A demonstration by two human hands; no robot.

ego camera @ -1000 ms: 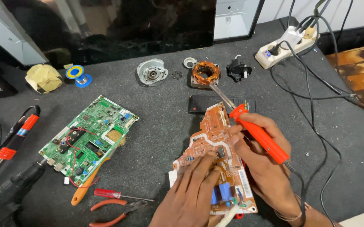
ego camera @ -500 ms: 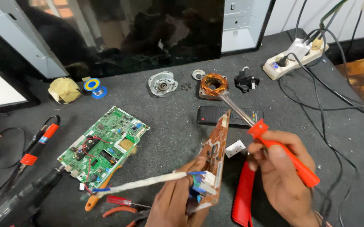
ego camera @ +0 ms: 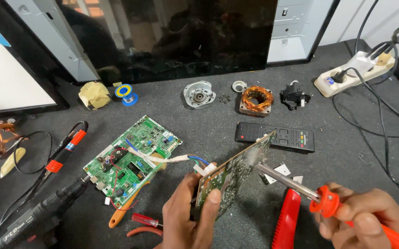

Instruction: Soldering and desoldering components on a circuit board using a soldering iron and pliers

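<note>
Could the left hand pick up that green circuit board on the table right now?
Probably not as things stand: the left hand already grips a tilted circuit board. The green circuit board lies close by, with nothing between.

Both the left hand (ego camera: 188,221) and the right hand (ego camera: 370,221) are bare, without gloves, rings or sleeves.

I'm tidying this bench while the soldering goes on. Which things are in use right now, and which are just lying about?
In use:
left hand holding the tilted circuit board
right hand holding the orange soldering iron, tip at the board

Lying about:
green circuit board
remote control
copper coil
power strip
tape roll
</note>
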